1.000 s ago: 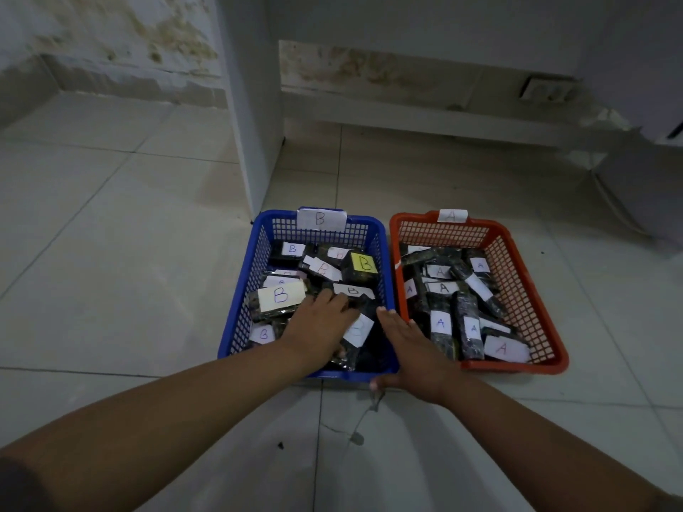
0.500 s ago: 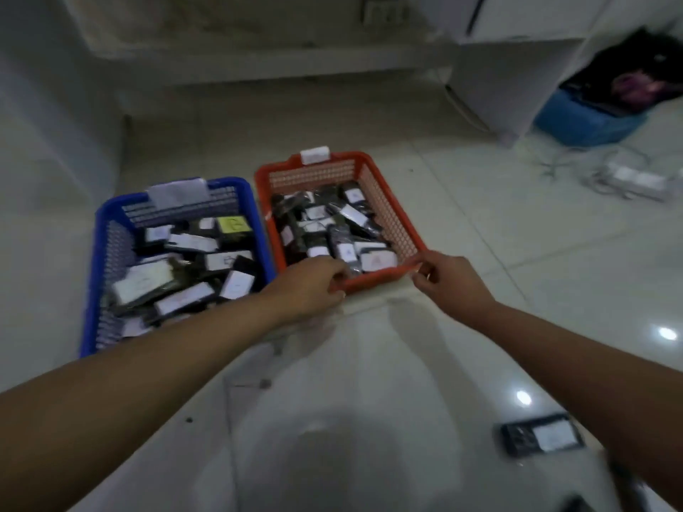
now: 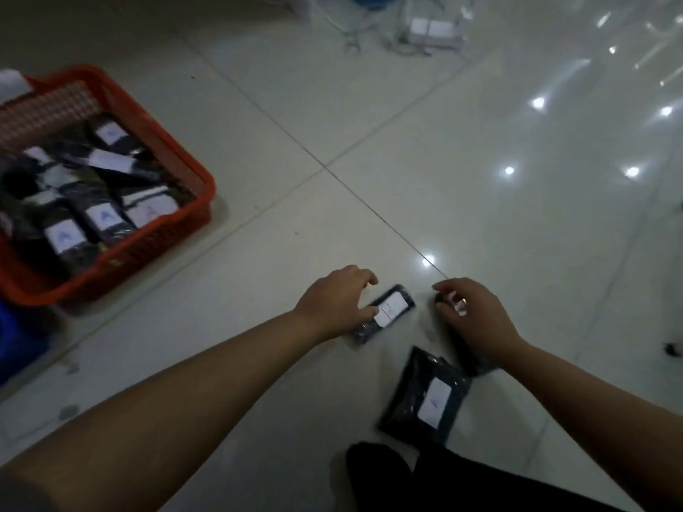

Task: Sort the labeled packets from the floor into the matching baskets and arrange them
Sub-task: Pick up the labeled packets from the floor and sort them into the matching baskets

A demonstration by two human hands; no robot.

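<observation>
Two bare hands reach down to dark plastic packets lying on a glossy pale tiled floor [image 3: 462, 186]. The left hand [image 3: 338, 301] arches over a small black packet with a white paper label [image 3: 386, 312], its fingers [image 3: 364, 279] curled and spread above the far end while the thumb touches the label's near edge. The right hand [image 3: 476, 314] covers a second dark packet [image 3: 467, 358], its fingers curled down onto it; most of that packet is hidden under the palm and wrist, so how firmly it is gripped cannot be told. A larger black packet with a white label [image 3: 425, 395] lies flat on the floor just nearer the person, close beside the right forearm and touched by neither hand. To the left, well apart from the hands, stands a red-orange plastic mesh basket [image 3: 177, 219] filled with dark packets bearing white labels marked "A" [image 3: 101, 216]. A blue basket's corner [image 3: 18, 338] shows at the left edge, next to the red one. A dark-clothed knee [image 3: 380, 471] enters at the bottom.
</observation>
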